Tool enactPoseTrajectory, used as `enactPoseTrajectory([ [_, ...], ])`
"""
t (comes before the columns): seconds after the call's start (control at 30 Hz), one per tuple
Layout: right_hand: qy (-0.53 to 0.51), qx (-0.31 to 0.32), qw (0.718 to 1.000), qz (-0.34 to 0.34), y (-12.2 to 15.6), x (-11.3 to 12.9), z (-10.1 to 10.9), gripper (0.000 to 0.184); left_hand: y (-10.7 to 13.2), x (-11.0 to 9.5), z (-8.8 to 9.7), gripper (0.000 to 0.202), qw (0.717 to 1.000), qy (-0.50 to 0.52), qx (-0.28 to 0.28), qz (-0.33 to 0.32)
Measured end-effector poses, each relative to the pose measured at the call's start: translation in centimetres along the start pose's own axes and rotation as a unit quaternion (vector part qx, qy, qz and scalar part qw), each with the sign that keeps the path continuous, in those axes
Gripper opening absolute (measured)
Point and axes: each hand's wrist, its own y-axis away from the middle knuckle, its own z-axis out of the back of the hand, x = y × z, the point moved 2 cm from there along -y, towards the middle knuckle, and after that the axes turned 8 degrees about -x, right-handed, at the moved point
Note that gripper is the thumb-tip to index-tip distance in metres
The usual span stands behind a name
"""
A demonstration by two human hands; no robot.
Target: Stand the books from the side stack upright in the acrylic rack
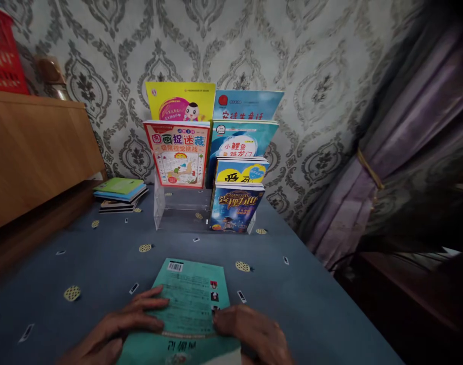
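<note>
A teal book (189, 296) lies on the table in front of me with its covers spread outward. Its back cover, with a barcode at the far left corner, points away from me; the spine and upside-down front title are nearer. My left hand (127, 322) rests at the book's left side, fingers stretched onto the cover, thumb apart. At the right edge, my right hand (252, 332) has its fingers curled over the book by the spine; its thumb is hidden. A pale page shows at the bottom between the hands.
A clear acrylic rack (159, 215) holds several upright books, including a red-bordered one (180, 157) and a dark blue one (237, 208). Behind it is a patterned wall. A small book stack (119, 192) and wooden cabinet (41, 152) stand left. A purple curtain (353, 203) hangs right.
</note>
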Motion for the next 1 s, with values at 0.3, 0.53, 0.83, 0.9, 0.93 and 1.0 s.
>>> enactPoseTrajectory([
  [0.3,0.019,-0.096,0.992,-0.076,-4.2,0.1,1.5,0.046,-4.5,2.7,-1.5,0.055,0.990,0.108,-0.089,0.006],
  [0.53,0.033,-0.106,0.992,-0.054,-2.4,-4.1,0.7,0.039,-9.0,2.0,-2.2,0.061,0.974,0.145,-0.162,0.069],
  [0.83,0.110,-0.147,0.979,-0.092,-3.3,-5.9,-0.5,0.039,-11.1,-0.5,-1.1,0.066,0.960,0.157,-0.225,0.061],
  [0.9,0.124,-0.144,0.976,-0.107,-3.3,-5.7,-0.7,0.040,-10.7,1.1,-1.6,0.065,0.955,0.165,-0.228,0.091],
  [0.93,0.127,-0.143,0.975,-0.113,-3.3,-5.6,-0.8,0.041,-10.5,1.9,-1.8,0.063,0.954,0.171,-0.227,0.101],
  [1.0,0.124,-0.133,0.976,-0.122,-3.4,-5.2,-0.9,0.040,-10.1,2.9,-2.0,0.058,0.951,0.184,-0.225,0.108],
])
